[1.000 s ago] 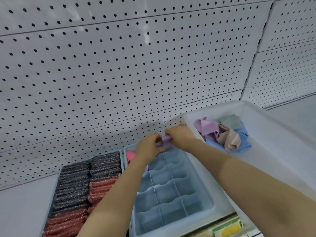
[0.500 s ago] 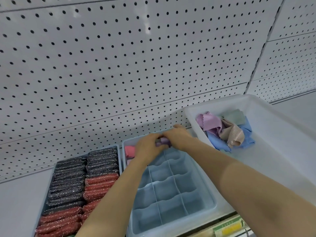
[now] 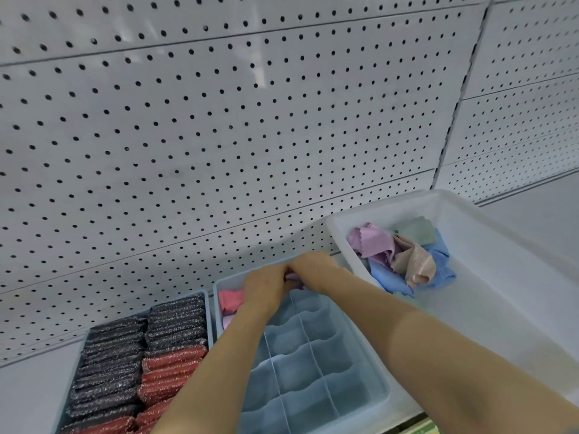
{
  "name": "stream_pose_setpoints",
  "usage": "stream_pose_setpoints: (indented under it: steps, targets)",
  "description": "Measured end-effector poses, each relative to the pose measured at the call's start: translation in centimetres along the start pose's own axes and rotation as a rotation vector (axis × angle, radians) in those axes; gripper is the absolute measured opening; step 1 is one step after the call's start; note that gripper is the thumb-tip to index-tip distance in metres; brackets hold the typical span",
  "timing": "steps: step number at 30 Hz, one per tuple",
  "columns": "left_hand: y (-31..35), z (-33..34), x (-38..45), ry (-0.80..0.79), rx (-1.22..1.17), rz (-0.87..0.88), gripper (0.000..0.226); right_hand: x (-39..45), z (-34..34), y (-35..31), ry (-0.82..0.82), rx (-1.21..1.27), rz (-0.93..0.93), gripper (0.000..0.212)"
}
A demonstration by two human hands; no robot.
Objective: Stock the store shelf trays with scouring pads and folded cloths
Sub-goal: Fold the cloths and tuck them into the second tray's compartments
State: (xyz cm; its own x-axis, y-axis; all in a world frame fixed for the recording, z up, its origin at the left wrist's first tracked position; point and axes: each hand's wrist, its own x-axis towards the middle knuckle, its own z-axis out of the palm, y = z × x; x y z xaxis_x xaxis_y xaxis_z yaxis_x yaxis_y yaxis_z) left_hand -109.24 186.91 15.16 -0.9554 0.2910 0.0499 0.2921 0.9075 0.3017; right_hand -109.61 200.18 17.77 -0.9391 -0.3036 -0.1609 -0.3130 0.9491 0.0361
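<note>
The fingers of both hands meet over the far end of the divided tray, curled around a small bundle of lilac cloth [image 3: 293, 278]; only a sliver of soft fabric shows between them. The left hand [image 3: 264, 289] comes in knuckles-up, the right hand [image 3: 316, 269] closes on the cloth from the other side, and the two touch. The cloth sits at the rear middle compartment of the pale blue plastic tray [image 3: 360, 364], whose thin wavy partitions cut it into rows of small cells. In the rear left cell a folded pink cloth [image 3: 230, 300] stands on edge, with a paler piece just below it, partly hidden by the left forearm.

Just left of that tray, touching it, a second tray holds scouring pads [image 3: 125, 364] packed upright in two columns: glittery black mesh ones at the back, sparkling red ones nearer the front.

To the right stands a deep, smooth white plastic bin [image 3: 501, 277] with a loose heap of crumpled cloths [image 3: 404, 255] in its far corner: lilac, blue, beige waffle-weave and sage green. Behind everything rises a white metal pegboard [image 3: 219, 136] dotted with round holes.
</note>
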Motion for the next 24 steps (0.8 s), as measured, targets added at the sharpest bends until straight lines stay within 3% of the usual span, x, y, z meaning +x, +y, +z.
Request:
stream_pose_setpoints:
  steps: [6, 11, 14, 20, 24]
  targets:
    - [0.1, -1.3, 0.5, -0.069, 0.094, 0.017, 0.030, -1.3, -0.8, 0.4, 0.067, 0.077, 0.010, 0.024]
    - [3.2, -6.1, 1.6, 0.181, 0.019, 0.113, 0.033, -4.6, -4.4, 3.8, 0.373, 0.101, 0.086, 0.030]
    - [7.5, -7.6, 2.8, 0.259, -0.001, 0.217, 0.032, -7.6, -5.6, 7.1, 0.436, 0.090, 0.183, 0.034]
    - [16.0, -2.7, 6.6, 0.005, 0.213, 0.349, 0.037, -12.7, -6.4, 13.1, 0.467, 0.060, 0.370, 0.036]
    - [17.7, 1.7, 8.3, -0.118, 0.347, 0.426, 0.032, -15.0, -6.5, 15.7, 0.492, 0.057, 0.419, 0.036]
